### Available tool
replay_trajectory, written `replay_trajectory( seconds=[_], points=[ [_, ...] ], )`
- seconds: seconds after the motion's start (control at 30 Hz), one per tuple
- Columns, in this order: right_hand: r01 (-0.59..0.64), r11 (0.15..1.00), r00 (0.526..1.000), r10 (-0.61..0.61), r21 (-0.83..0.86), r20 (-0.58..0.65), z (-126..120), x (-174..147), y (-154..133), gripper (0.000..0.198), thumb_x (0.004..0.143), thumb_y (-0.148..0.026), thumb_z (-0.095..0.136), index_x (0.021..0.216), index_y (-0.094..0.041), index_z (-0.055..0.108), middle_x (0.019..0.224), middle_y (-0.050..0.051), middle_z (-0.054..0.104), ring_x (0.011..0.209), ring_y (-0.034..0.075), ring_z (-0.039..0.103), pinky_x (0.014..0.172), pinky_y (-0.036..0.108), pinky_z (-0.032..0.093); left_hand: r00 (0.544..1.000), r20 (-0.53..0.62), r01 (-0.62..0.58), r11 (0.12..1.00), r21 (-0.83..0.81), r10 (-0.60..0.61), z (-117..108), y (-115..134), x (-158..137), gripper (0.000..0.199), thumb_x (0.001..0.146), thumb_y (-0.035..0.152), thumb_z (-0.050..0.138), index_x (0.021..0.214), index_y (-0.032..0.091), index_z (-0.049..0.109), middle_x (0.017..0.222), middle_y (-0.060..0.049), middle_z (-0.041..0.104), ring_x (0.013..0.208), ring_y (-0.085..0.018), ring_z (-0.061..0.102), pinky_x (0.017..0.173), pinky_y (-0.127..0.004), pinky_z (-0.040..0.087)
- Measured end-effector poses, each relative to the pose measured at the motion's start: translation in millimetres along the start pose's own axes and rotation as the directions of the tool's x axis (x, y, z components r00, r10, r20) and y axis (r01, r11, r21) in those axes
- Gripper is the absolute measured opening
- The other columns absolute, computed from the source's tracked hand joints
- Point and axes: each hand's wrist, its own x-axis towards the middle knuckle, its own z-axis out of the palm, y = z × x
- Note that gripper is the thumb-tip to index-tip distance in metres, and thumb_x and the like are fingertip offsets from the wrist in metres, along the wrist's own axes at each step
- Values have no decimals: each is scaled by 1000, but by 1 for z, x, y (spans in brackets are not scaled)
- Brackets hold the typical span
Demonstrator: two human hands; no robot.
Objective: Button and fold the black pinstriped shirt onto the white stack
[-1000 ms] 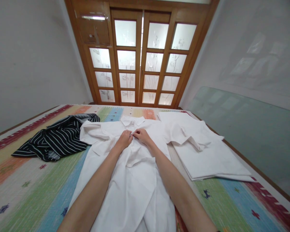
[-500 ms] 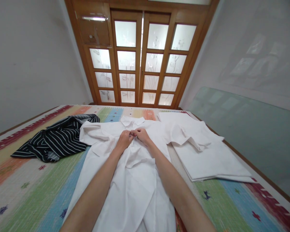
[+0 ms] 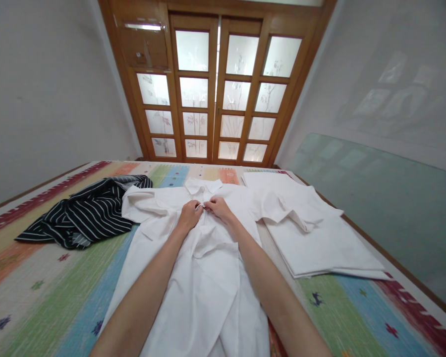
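A white short-sleeved shirt [image 3: 208, 287] lies face up before me, its collar [image 3: 203, 186] pointing away and its lower front loosely overlapped. Just below the collar, my left hand [image 3: 191, 214] pinches the front edge of the shirt. Close beside it, my right hand [image 3: 218, 207] pinches the same front edge from the right. The fingertips of both hands nearly meet, with a bit of white cloth raised between them. Any button there is too small to make out.
A crumpled black-and-white striped garment [image 3: 92, 210] lies to the left of the shirt. Folded white cloth [image 3: 319, 248] is at the right, partly under the right sleeve. Everything rests on a colourful striped cover [image 3: 40, 297]. A pale green panel [image 3: 375, 198] leans along the right wall.
My fingertips have parted slightly, and a bit of white cloth now shows between them. The shirt and the other garments lie as before.
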Motion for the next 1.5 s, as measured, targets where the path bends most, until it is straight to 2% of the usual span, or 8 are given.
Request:
replay_trajectory(
  seconds=[0.1, 0.2, 0.37, 0.5, 0.63, 0.8, 1.03, 1.5],
  points=[
    [32, 998, 999, -34, 46, 36, -1, -2, 0, 17, 63, -29, 64, 55, -16, 57, 42, -6, 47, 43, 8, 40, 43, 20, 30, 1000, 6, -10, 997, -79, 11, -2, -1, 0, 18, 83, 22, 48, 81, 16, 65, 82, -6, 69, 77, -18, 61, 76, -29, 46],
    [72, 992, 996, -77, 102, 42, -1, -3, 0, 9, 61, -24, 64, 60, -15, 61, 44, -6, 50, 42, 8, 40, 42, 20, 30, 998, -11, -60, 994, -87, 59, -1, -3, -1, 20, 86, 25, 48, 83, 16, 65, 83, -7, 69, 78, -18, 62, 77, -30, 47],
    [-63, 983, 998, 58, 174, 35, -1, -5, -4, 25, 71, -37, 61, 59, -15, 60, 40, -4, 47, 34, 7, 33, 33, 20, 20, 983, -64, -167, 985, 44, 169, 4, -5, -1, 14, 83, 16, 49, 81, 18, 62, 82, -8, 65, 83, -20, 61, 79, -32, 47],
    [-84, 987, 996, 85, 138, 0, 0, -5, -5, 30, 67, -39, 69, 54, -17, 53, 37, -6, 44, 33, 5, 32, 32, 19, 21, 972, -52, -217, 963, 161, 228, 7, -5, -2, 14, 83, 14, 48, 79, 18, 61, 80, -8, 63, 85, -22, 60, 80, -34, 48],
    [-71, 987, 997, 67, 147, 35, 0, -4, -3, 27, 67, -33, 65, 52, -18, 48, 40, -6, 45, 35, 6, 34, 33, 19, 20, 984, -64, -155, 972, 177, 168, 7, -4, -2, 15, 83, 16, 49, 83, 16, 64, 84, -11, 66, 86, -23, 61, 82, -35, 48],
    [-17, 992, 998, 9, 128, 68, -2, -5, -1, 27, 66, -35, 65, 52, -18, 50, 42, -4, 48, 38, 7, 36, 36, 20, 24, 995, -55, -75, 994, 74, 79, 4, -4, -2, 20, 83, 20, 49, 82, 14, 67, 85, -11, 70, 83, -22, 63, 79, -33, 48],
    [54, 993, 997, -58, 102, 43, -4, -8, 0, 35, 61, -46, 71, 54, -18, 53, 44, -4, 51, 40, 7, 38, 38, 21, 27, 998, -39, -47, 990, -134, 42, -3, -2, -3, 22, 82, 24, 49, 84, 15, 69, 85, -7, 71, 75, -17, 62, 76, -29, 48],
    [157, 987, 988, -157, -22, 4, -2, -3, 11, 35, 65, -46, 69, 53, -18, 52, 43, -5, 49, 42, 8, 40, 44, 21, 30, 1000, 26, -7, 982, -188, 12, -5, -2, -2, 24, 79, 24, 52, 88, 15, 72, 88, -6, 73, 76, -18, 62, 77, -29, 48]
  ],
)
